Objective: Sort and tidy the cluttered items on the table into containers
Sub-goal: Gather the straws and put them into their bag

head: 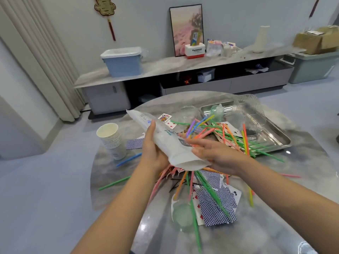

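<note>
Head view, straws (205,191), cards (214,208) under bag (170,142)

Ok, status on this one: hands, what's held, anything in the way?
Left hand and right hand both hold the white pouch above the table. Straws and playing cards lie scattered beneath. Paper cup stack stands clear at left.
</note>
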Available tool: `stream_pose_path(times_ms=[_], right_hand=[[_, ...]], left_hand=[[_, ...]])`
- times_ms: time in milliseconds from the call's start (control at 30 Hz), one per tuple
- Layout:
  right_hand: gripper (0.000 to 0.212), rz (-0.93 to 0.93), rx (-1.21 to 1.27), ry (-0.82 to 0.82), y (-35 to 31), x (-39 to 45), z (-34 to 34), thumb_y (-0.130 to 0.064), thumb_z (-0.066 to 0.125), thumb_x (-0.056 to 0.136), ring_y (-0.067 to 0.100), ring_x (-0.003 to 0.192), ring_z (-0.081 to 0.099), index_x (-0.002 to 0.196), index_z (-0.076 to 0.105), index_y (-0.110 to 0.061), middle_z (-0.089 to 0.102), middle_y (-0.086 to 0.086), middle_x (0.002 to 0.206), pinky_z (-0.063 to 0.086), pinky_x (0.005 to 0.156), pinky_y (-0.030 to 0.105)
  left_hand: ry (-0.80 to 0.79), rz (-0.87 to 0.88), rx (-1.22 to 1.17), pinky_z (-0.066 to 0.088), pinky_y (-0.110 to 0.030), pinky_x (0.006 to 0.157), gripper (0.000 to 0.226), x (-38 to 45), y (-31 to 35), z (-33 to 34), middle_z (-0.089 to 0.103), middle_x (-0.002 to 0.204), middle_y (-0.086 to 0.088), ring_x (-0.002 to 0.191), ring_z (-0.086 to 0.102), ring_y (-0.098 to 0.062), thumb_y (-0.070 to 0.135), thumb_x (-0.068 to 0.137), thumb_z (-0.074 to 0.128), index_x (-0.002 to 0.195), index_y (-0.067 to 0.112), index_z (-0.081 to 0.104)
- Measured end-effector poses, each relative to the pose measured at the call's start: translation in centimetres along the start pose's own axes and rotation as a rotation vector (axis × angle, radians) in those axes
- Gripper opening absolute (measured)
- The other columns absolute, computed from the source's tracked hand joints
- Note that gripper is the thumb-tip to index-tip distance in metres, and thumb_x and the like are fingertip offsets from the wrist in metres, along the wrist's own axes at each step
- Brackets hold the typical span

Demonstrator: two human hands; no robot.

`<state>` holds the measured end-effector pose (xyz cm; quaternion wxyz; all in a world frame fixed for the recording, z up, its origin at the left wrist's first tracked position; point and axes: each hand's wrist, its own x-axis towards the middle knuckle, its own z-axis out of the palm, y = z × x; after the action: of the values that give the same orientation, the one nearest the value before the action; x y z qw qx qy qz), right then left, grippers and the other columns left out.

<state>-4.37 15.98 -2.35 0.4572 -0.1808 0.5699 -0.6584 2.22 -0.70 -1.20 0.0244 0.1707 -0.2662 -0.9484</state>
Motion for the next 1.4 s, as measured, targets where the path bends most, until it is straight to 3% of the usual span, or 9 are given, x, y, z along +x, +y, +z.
stream_pose_path(times_ms=[133,233,367,567,733,833,967,1133,1400], right_hand=[[0.033,-0.031,-0.050,0.193,-0.1,0.8,-0.6,-0.015,0.054,0.093,0.015,0.081,0.062,0.125,0.055,-0.015,0.068,0.002,0.103,0.052,0.066,0.022],[0.017,0.033,-0.683,0.461,0.8,1.0,-1.6,-0.027,0.055,0.094,0.016,0.069,0.064,0.105,0.063,-0.016,0.070,0.003,0.089,0.045,0.055,0.024],[0.048,0.213,-1.168,0.480,3.8,1.4,-1.5,-0.056,0.060,0.082,0.021,0.087,0.062,0.103,0.058,-0.013,0.066,0.007,0.095,0.044,0.067,0.029],[0.094,0.176,-1.507,0.632,6.5,2.9,0.7,-0.079,0.042,0.074,0.030,0.129,0.031,0.140,0.033,-0.012,0.034,0.013,0.140,0.029,0.103,0.041],[0.061,-0.092,-1.486,0.649,5.7,5.2,1.3,-0.049,0.050,0.086,0.028,0.130,0.029,0.136,0.038,-0.016,0.032,0.008,0.142,0.027,0.103,0.040],[0.055,-0.200,-1.675,0.489,3.9,7.0,-0.4,-0.023,0.049,0.090,0.025,0.138,0.021,0.142,0.032,-0.025,0.024,0.003,0.152,0.021,0.109,0.041],[0.063,-0.044,-1.899,0.112,1.5,9.2,-2.9,-0.027,0.047,0.096,0.021,0.146,0.001,0.149,0.014,-0.035,-0.001,-0.003,0.159,0.007,0.116,0.044],[0.081,0.079,-2.135,-0.035,-2.0,12.2,-4.5,-0.010,0.054,0.087,0.022,0.146,-0.007,0.150,0.009,-0.034,-0.005,0.000,0.159,-0.003,0.118,0.047],[0.076,0.115,-2.347,-0.069,-1.1,15.4,-5.8,-0.019,0.066,0.081,0.026,0.138,0.027,0.145,0.024,-0.021,0.031,0.006,0.150,0.013,0.114,0.053]], left_hand=[[0.073,0.061,0.037,0.041,-0.051,0.099,0.067,1.2,1.1,0.0,0.049,0.135,-0.020,0.127,0.047,-0.036,0.046,0.082,0.059,0.134,0.006,0.047],[0.138,0.132,0.145,0.050,-0.048,0.091,0.065,1.2,2.4,-0.8,0.061,0.116,-0.016,0.108,0.060,-0.031,0.040,0.080,0.064,0.135,0.011,0.048],[0.220,0.068,0.398,0.053,-0.041,0.078,0.026,0.3,2.4,-2.1,0.066,0.077,-0.009,0.071,0.063,-0.025,0.033,0.085,0.063,0.102,0.014,0.060],[0.299,0.019,0.534,0.054,-0.038,0.073,0.028,-0.4,1.9,-3.1,0.063,0.092,-0.011,0.081,0.062,-0.025,0.033,0.083,0.067,0.103,0.015,0.061],[0.303,-0.015,0.542,0.054,-0.037,0.069,0.028,-1.0,2.2,-3.2,0.063,0.090,-0.012,0.079,0.061,-0.026,0.032,0.082,0.069,0.101,0.014,0.060],[0.309,-0.033,0.548,0.052,-0.039,0.073,0.020,-1.3,2.4,-3.0,0.062,0.083,-0.011,0.075,0.059,-0.026,0.030,0.084,0.067,0.091,0.015,0.059],[0.344,-0.049,0.587,0.052,-0.040,0.077,0.026,-0.7,2.9,-3.1,0.063,0.086,-0.012,0.077,0.060,-0.026,0.032,0.080,0.070,0.095,0.014,0.059],[0.327,-0.057,0.563,0.052,-0.038,0.074,0.028,0.4,3.2,-3.2,0.062,0.083,-0.013,0.073,0.060,-0.026,0.032,0.081,0.070,0.097,0.013,0.059],[0.306,-0.056,0.525,0.052,-0.033,0.063,0.029,1.8,3.0,-2.7,0.060,0.077,-0.013,0.065,0.058,-0.025,0.028,0.082,0.068,0.101,0.009,0.060]])
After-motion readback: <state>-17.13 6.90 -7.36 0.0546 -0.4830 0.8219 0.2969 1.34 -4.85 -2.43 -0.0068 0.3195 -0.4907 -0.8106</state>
